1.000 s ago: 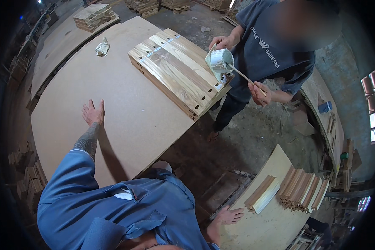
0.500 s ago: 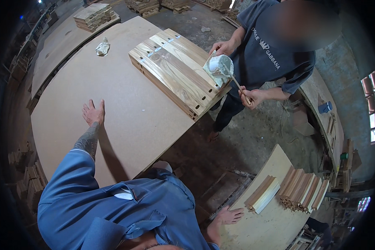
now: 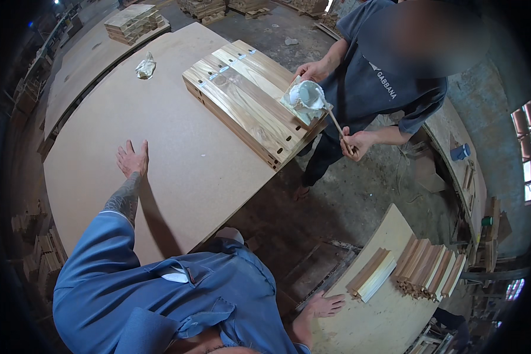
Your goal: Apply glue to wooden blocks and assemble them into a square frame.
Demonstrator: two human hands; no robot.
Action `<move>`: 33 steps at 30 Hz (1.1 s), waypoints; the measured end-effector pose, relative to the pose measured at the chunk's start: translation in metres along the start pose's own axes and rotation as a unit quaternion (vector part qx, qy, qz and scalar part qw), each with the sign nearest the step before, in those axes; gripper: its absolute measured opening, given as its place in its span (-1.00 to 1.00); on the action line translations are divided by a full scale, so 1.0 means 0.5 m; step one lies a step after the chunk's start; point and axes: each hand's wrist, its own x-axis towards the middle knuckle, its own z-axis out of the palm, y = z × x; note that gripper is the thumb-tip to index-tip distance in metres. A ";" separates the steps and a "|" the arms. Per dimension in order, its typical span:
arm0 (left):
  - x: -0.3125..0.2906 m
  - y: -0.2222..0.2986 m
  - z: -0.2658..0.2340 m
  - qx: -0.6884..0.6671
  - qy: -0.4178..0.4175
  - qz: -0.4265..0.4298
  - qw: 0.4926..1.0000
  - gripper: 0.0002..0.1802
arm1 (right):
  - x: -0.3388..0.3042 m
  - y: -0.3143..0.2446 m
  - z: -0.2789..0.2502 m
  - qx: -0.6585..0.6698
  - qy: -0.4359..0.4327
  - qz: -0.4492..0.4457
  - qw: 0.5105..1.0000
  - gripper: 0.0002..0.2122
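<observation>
My left hand (image 3: 133, 160) rests on the bare top of a large tan board table (image 3: 200, 183), fingers spread and holding nothing. Lower right, my right hand (image 3: 326, 304) lies with fingers stretched out on a pale plywood board (image 3: 336, 330), beside a few wooden strips (image 3: 373, 276). Across the table, a co-worker's hand (image 3: 316, 69) steadies a small board bearing a white-smeared cup (image 3: 308, 94). The co-worker's other hand (image 3: 357, 143) holds a thin stick (image 3: 335, 121) reaching to the cup's rim. Next to them lies a stack of slotted wooden panels (image 3: 242, 97).
A crumpled whitish lump (image 3: 146, 66) sits on the far part of the table. More wooden strips (image 3: 428, 268) are bundled on the plywood board. Wood blocks (image 3: 133, 23) are stacked on a table at far left. A blue cup (image 3: 460, 152) stands on the right-hand bench.
The co-worker's cup has tipped so that its opening faces me, and its small board has shifted slightly left and down onto the panels. My hands have not moved.
</observation>
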 end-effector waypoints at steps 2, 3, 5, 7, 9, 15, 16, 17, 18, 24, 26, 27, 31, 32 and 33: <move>0.001 -0.002 -0.001 -0.001 0.000 -0.001 1.000 -0.07 | 0.000 -0.001 0.000 0.001 0.003 -0.001 1.000 -0.16; 0.001 -0.005 0.001 -0.001 0.002 -0.001 1.000 -0.07 | 0.000 -0.001 0.000 0.002 0.007 -0.002 1.000 -0.16; 0.001 -0.005 0.003 -0.001 0.004 0.001 1.000 -0.06 | -0.001 0.001 0.001 0.012 0.011 -0.006 1.000 -0.18; 0.001 -0.005 0.001 0.000 -0.002 0.001 1.000 -0.06 | -0.002 0.001 0.000 0.022 0.016 -0.011 1.000 -0.20; 0.000 -0.005 -0.001 0.000 -0.001 0.002 1.000 -0.06 | -0.003 0.000 -0.003 0.019 0.018 -0.011 1.000 -0.20; -0.001 -0.004 0.002 0.001 0.005 0.004 1.000 -0.06 | 0.002 0.005 0.017 0.020 0.038 -0.012 0.999 -0.19; -0.001 -0.004 0.002 0.001 0.009 0.005 1.000 -0.07 | 0.001 0.004 0.015 0.020 0.038 -0.013 0.999 -0.19; 0.000 -0.005 0.004 0.002 0.009 0.004 1.000 -0.07 | 0.000 0.002 0.011 0.018 0.037 -0.012 0.999 -0.19; 0.002 -0.007 0.006 0.001 0.011 0.004 1.000 -0.07 | 0.000 0.001 0.009 0.016 0.035 -0.011 0.999 -0.19; 0.003 -0.007 0.011 0.002 0.016 0.004 1.000 -0.07 | 0.000 0.007 0.018 0.024 0.037 -0.019 0.999 -0.18; 0.002 -0.008 0.011 0.000 0.017 0.002 1.000 -0.07 | 0.001 0.007 0.019 0.022 0.028 -0.015 0.999 -0.16; 0.002 -0.008 0.011 -0.001 0.018 0.003 1.000 -0.07 | 0.002 0.007 0.020 0.019 0.020 -0.010 1.000 -0.14; 0.000 -0.007 0.008 -0.006 0.018 0.003 1.000 -0.07 | 0.003 0.006 0.020 0.011 0.018 -0.007 1.000 -0.14; 0.000 -0.007 0.008 -0.006 0.018 0.003 1.000 -0.07 | 0.002 0.006 0.018 0.009 0.019 -0.007 1.000 -0.14; 0.001 -0.006 0.009 -0.004 0.018 0.003 1.000 -0.07 | 0.002 0.005 0.015 0.007 0.019 -0.007 1.000 -0.14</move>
